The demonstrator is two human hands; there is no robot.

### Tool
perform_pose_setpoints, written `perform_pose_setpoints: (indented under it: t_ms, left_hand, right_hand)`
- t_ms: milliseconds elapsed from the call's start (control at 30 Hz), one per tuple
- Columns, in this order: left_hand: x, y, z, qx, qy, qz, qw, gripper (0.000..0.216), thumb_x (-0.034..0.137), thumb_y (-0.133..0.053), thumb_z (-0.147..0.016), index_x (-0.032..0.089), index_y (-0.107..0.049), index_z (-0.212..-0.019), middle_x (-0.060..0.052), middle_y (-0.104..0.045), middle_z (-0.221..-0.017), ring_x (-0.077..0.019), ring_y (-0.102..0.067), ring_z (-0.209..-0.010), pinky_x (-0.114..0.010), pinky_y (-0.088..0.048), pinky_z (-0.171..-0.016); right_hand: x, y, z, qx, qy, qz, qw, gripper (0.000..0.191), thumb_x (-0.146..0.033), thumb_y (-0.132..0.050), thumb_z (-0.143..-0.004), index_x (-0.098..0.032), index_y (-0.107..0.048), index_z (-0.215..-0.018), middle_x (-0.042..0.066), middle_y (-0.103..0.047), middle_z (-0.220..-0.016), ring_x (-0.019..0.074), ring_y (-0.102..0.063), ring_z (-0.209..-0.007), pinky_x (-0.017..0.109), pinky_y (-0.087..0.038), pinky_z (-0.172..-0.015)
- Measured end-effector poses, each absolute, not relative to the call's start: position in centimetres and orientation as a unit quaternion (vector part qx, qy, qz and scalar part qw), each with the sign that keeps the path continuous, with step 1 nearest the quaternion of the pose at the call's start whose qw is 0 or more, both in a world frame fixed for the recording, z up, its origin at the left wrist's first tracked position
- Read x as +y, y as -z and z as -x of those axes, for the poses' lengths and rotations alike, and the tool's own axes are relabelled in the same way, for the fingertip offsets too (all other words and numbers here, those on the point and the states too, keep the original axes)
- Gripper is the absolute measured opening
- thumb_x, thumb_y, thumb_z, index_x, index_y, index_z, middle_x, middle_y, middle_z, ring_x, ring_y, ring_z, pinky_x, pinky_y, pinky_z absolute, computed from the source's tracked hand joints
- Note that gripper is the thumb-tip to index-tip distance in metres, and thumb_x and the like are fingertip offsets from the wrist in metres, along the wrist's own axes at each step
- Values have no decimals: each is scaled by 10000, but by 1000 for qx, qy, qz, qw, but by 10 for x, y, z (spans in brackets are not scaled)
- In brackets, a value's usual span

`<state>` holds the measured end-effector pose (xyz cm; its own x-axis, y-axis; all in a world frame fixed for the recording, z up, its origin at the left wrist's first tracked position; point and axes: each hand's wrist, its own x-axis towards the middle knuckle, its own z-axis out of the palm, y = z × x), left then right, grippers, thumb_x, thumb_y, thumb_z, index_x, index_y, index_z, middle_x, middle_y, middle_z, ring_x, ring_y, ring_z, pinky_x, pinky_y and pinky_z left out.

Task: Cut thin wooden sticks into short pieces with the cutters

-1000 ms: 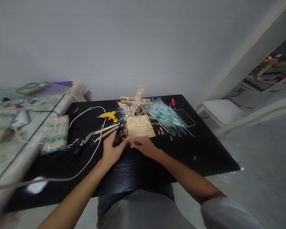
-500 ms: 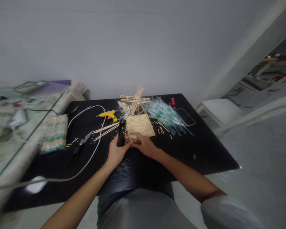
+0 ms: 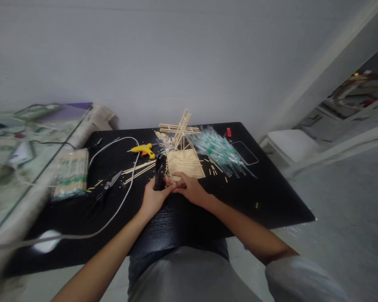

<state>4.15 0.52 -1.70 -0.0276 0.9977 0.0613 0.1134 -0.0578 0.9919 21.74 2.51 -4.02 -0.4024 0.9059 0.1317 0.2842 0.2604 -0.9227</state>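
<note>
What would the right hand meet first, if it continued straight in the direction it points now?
Most likely the left hand: the right hand's fingertips are close to it or touching; depth leaves this unclear. The black tool in the left hand seems just beyond.

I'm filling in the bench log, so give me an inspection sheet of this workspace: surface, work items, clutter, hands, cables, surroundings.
Surface: black table, scraps scattered on it.
Work items: stick structure with crossed arms, at the far side of a square base; yellow glue gun lying to its left.
Clutter: loose sticks, scissors, green-and-clear plastic wrappers.
Hands: left hand grips a black tool; right hand close against it, any small piece between them unclear.
Cables: white cable looping across the table's left side.
Surroundings: wall behind, white stool at right.
</note>
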Motion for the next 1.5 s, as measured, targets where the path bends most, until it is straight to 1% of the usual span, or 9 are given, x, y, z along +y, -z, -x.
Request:
perform_pose_setpoints:
  t_ms: [133, 267, 400, 467, 600, 733, 967, 1167, 1500]
  left_hand:
    - [3, 9, -31, 514, -480, -561, 437, 399, 432, -821, -680, 180, -611, -907, -48, -745, -903, -212, -715, -837, -370, -572, -841]
    - [-1, -3, -1, 558, -419, -636, 329, 305, 472, -680, -840, 189, -637, -944, -15, -717, -860, -181, -677, -795, -314, -543, -812]
    - [-9, -11, 30, 591, -295, -715, 229, 298, 484, -587, -900, 210, -633, -1007, -16, -736, -910, -199, -689, -808, -297, -524, -769]
    - [-13, -13, 39, 604, -229, -743, 173, 298, 452, -530, -931, 206, -610, -1080, -44, -738, -960, -227, -701, -840, -321, -524, -783]
    - [-21, -15, 40, 615, -102, -782, 33, 363, 328, -480, -939, 138, -552, -1239, -161, -697, -1135, -319, -681, -989, -418, -511, -869]
    - [-25, -20, 29, 584, -23, -810, -47, 350, 257, -500, -917, 120, -565, -1233, -183, -676, -1116, -342, -650, -997, -458, -482, -905]
    - [-23, -26, 15, 552, -5, -831, -67, 409, 208, -543, -879, 107, -562, -1276, -181, -659, -1118, -349, -624, -1032, -458, -455, -911]
    - [-20, -23, 10, 533, -4, -843, -72, 420, 214, -544, -893, 92, -557, -1295, -176, -655, -1110, -338, -618, -1025, -448, -450, -925]
    - [-17, -30, 7, 531, 54, -843, -73, 290, 198, -549, -894, 115, -609, -1165, -152, -652, -1019, -317, -633, -937, -421, -484, -846]
  right_hand:
    - [25, 41, -217, -711, -437, 424, 351, 584, -113, -801, -778, -224, -585, -1309, -20, -741, -825, 179, -718, -799, 326, -546, -835]
    - [24, 39, -217, -709, -439, 428, 347, 565, -119, -805, -773, -222, -600, -1289, -22, -736, -805, 167, -712, -774, 305, -547, -813]
    - [23, 36, -216, -704, -446, 427, 350, 566, -122, -797, -779, -225, -595, -1297, -20, -738, -804, 169, -715, -786, 309, -549, -830]
    - [23, 36, -216, -700, -454, 425, 353, 580, -113, -792, -778, -228, -587, -1308, -23, -736, -799, 167, -715, -786, 307, -549, -833]
    - [23, 35, -216, -696, -454, 434, 348, 605, -107, -803, -765, -212, -578, -1317, -23, -726, -788, 164, -710, -781, 300, -544, -827]
    - [23, 34, -216, -701, -447, 438, 342, 619, -119, -803, -771, -215, -560, -1332, -22, -726, -802, 169, -711, -794, 314, -539, -840]
    - [23, 34, -217, -716, -421, 445, 336, 642, -125, -827, -752, -235, -562, -1327, -12, -719, -850, 190, -715, -832, 331, -542, -837]
    - [22, 31, -218, -732, -395, 436, 343, 591, -147, -821, -769, -235, -573, -1298, 27, -729, -1007, 200, -711, -925, 340, -528, -883]
    - [23, 33, -218, -745, -377, 438, 333, 580, -160, -827, -774, -244, -571, -1287, 26, -725, -1015, 205, -701, -916, 329, -509, -874]
